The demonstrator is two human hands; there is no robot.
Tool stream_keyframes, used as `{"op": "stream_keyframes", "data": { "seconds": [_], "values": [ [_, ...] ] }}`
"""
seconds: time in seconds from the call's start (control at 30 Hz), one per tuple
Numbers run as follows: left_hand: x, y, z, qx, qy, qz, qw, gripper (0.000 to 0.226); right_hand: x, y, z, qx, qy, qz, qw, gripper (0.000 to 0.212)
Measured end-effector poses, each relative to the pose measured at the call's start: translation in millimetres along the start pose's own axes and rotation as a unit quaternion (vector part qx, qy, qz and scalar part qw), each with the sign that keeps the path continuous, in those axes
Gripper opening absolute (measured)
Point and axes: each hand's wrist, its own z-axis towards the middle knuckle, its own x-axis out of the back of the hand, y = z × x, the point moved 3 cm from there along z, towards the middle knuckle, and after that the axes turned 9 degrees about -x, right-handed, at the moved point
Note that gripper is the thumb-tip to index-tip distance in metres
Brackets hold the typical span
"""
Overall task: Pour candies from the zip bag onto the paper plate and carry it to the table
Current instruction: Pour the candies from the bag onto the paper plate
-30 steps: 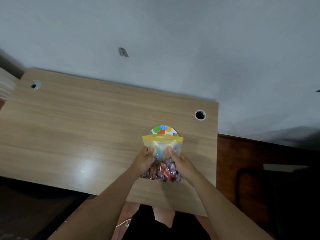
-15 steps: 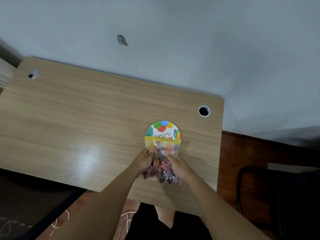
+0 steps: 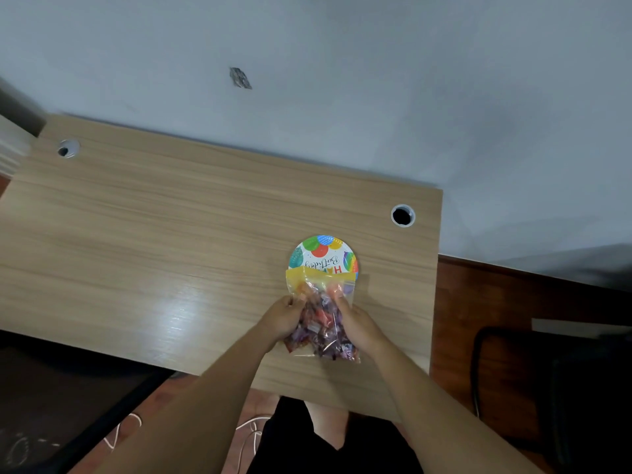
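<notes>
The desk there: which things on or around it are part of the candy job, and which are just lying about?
Part of the job:
zip bag, with candies inside
paper plate
left hand and right hand, both gripping the bag
desk, where the plate sits

Just lying about:
cable holes
white cord on the floor

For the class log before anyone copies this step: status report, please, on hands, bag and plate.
Left hand and right hand both gripping zip bag. Candies inside; paper plate bare where visible, bag's yellow top overlapping its near edge. Nothing in the way.
</notes>
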Motion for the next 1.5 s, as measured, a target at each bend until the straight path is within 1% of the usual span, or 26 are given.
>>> {"op": "stream_keyframes", "data": {
  "seconds": [0.13,0.23,0.33,0.43,0.5,0.63,0.8,0.9,0.97,1.17,1.27,1.37,1.5],
  "values": [
    [-0.7,0.8,-0.8,-0.004,0.001,-0.004,1.000,0.054,1.1,1.0,-3.4,0.007,0.005,-0.017,1.000,0.079],
    [0.7,-0.6,-0.3,-0.003,0.002,0.001,1.000,0.066,2.8,2.9,-6.0,0.017,-0.002,-0.011,1.000,0.073],
    [1.7,0.2,-0.7,-0.011,0.012,0.000,1.000,0.073,4.5,6.0,-3.8,0.005,0.001,0.001,1.000,0.069],
    [1.2,6.2,-3.3,-0.014,0.031,0.015,0.999,0.061,4.8,7.9,-1.0,0.000,0.007,0.016,1.000,0.062],
    [2.3,8.2,-4.0,-0.010,0.046,0.025,0.999,0.056,4.6,6.9,0.6,0.002,0.016,0.015,1.000,0.062],
    [4.9,7.7,-3.5,0.009,0.057,0.014,0.998,0.055,6.6,4.3,2.2,-0.007,0.018,0.009,1.000,0.071],
    [6.5,5.7,-1.1,0.013,0.042,-0.002,0.999,0.063,9.0,3.6,5.8,-0.001,0.027,-0.016,1.000,0.069],
    [4.7,8.4,-3.4,-0.002,0.038,-0.010,0.999,0.057,7.8,4.4,10.0,-0.003,0.028,-0.015,0.999,0.073],
    [4.3,8.6,-3.3,-0.009,0.044,-0.011,0.999,0.057,7.1,5.8,11.2,0.002,0.030,-0.009,1.000,0.074],
    [5.9,8.8,-6.7,-0.006,0.047,-0.009,0.999,0.060,5.8,9.8,15.5,0.011,0.034,-0.006,0.999,0.069],
    [4.9,10.6,-8.4,-0.001,0.054,-0.008,0.999,0.052,5.6,11.1,18.2,0.018,0.045,-0.002,0.999,0.070],
    [4.6,13.3,-8.2,-0.004,0.057,-0.005,0.998,0.051,7.2,11.0,18.4,0.021,0.058,-0.003,0.998,0.070],
    [5.4,15.5,-10.9,-0.011,0.050,-0.018,0.999,0.045,7.6,11.8,19.1,0.024,0.058,-0.001,0.998,0.062]
  ]
}}
